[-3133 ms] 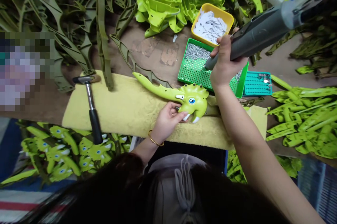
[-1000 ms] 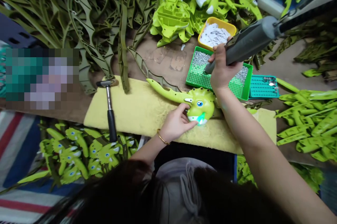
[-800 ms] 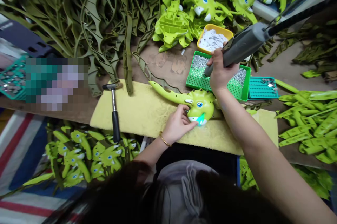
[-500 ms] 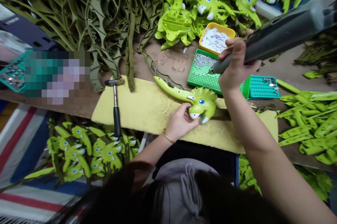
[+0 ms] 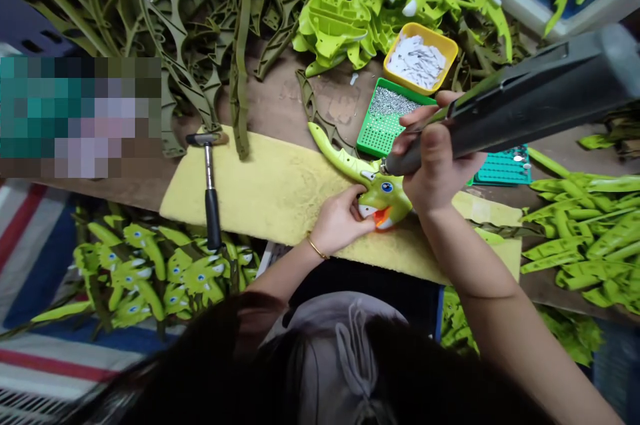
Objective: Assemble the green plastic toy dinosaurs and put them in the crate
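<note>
A lime green toy dinosaur (image 5: 380,195) with a blue eye and a long tail lies on a yellow foam pad (image 5: 270,192). Its mouth glows orange. My left hand (image 5: 340,220) grips the toy's head from the near side. My right hand (image 5: 435,162) is wrapped around a grey powered screwdriver (image 5: 520,105), whose tip rests on the top of the toy's head. A green tray of small screws (image 5: 385,118) sits just behind the toy.
A hammer (image 5: 210,185) lies on the pad's left end. A yellow tub of white pieces (image 5: 420,57), a teal tray (image 5: 503,168), piles of olive frames (image 5: 175,18), green shells (image 5: 585,225) and finished dinosaurs (image 5: 160,275) surround the pad.
My right hand brought the screwdriver down from the screw tray to the toy's head. The toy's mouth light went from green, to off, to orange. My left hand stayed on the toy.
</note>
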The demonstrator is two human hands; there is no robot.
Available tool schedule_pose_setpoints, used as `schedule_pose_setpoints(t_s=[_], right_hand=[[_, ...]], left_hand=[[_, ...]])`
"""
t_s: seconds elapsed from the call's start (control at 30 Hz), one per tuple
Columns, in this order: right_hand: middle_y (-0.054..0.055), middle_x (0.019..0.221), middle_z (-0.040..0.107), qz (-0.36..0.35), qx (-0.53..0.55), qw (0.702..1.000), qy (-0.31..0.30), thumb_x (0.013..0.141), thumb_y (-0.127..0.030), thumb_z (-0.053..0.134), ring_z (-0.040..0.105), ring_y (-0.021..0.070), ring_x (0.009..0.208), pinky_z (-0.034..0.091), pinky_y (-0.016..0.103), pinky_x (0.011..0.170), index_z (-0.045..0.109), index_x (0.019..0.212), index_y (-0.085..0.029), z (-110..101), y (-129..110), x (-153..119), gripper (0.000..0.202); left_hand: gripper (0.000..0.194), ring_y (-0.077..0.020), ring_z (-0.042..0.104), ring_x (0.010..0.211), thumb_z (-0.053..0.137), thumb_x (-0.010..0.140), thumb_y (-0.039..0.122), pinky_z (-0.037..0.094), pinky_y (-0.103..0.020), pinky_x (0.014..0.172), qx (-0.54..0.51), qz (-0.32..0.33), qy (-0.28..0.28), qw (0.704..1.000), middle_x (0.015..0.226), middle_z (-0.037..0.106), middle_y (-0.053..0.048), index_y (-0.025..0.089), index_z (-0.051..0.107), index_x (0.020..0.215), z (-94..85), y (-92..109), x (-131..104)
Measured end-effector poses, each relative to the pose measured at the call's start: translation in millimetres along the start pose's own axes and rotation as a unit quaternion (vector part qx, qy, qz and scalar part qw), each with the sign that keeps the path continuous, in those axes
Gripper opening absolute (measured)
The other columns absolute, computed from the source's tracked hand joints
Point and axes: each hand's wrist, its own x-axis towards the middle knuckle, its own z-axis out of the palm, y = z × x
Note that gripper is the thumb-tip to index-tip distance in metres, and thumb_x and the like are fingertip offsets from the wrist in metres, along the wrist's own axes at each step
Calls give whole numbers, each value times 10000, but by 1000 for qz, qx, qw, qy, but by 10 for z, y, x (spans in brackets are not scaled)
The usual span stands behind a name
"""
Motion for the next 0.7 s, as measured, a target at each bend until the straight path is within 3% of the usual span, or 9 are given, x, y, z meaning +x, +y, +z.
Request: schedule_pose_setpoints(t_s=[0.2, 0.33, 0.7], right_hand=[[-42, 810, 662, 37, -15, 999, -19, 743, -521, 695, 562, 61, 485, 489, 226, 459, 607, 1015, -305, -9, 36, -38, 359], [-44, 816, 668, 19, 13, 999, -35, 759, -451, 705, 571, 67, 483, 497, 243, 469, 638, 1012, -327, -20, 2, -41, 290], [-30, 808, 660, 52, -29, 998, -31, 742, -524, 695, 566, 67, 487, 495, 244, 472, 602, 952, -283, 7, 13, -35, 333]], left_hand=[[447, -96, 536, 503, 727, 629, 220, 446, -225, 540, 4, -5, -3, 1000, 563, 543, 75, 168, 616, 1059, -5, 3, -7], [471, -102, 531, 519, 719, 614, 211, 431, -223, 530, 6, -12, -12, 1000, 583, 538, 70, 189, 612, 1073, -12, -15, -5], [434, -101, 554, 529, 701, 641, 190, 453, -226, 547, -12, -20, -21, 1000, 601, 560, 65, 189, 597, 1062, -19, 11, -14]])
